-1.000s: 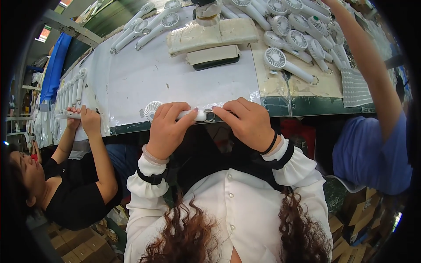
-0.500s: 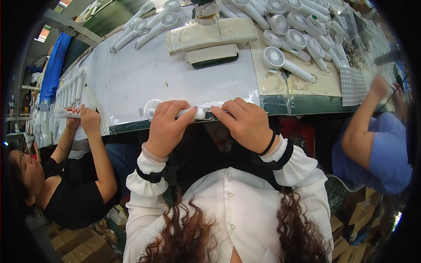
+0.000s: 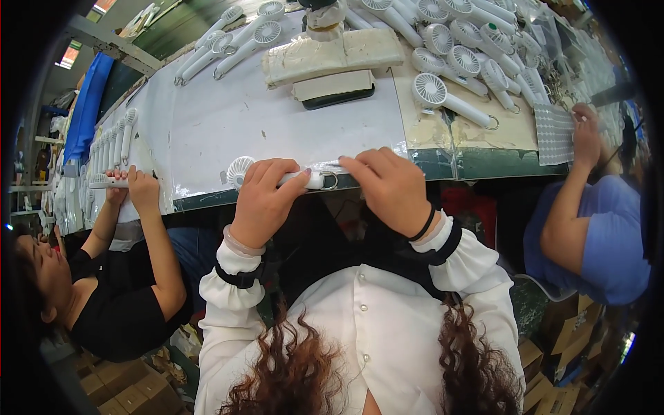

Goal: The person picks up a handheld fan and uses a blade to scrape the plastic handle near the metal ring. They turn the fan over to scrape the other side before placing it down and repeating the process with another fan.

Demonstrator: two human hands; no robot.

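Note:
A white handheld fan [image 3: 240, 170] lies across the table's near edge, its round grille to the left and its handle pointing right. My left hand [image 3: 265, 197] is closed around the handle. At the handle's right end hangs a metal ring [image 3: 331, 181]. My right hand [image 3: 393, 192] is just right of the ring and apart from it. Its thumb and fingertips are pinched together near the table edge. A thin, pale sliver shows at those fingertips, too small to name.
Several more white fans [image 3: 465, 62] are heaped at the far right. A padded stand [image 3: 335, 57] is at the far middle of the white-covered table [image 3: 228, 117]. A person in black at left holds another fan [image 3: 108, 181]; a person in blue sits at right.
My right hand has moved slightly right and up, off the metal ring, which now shows fully. My left hand and the fan have stayed put. The right-hand person's arm has shifted.

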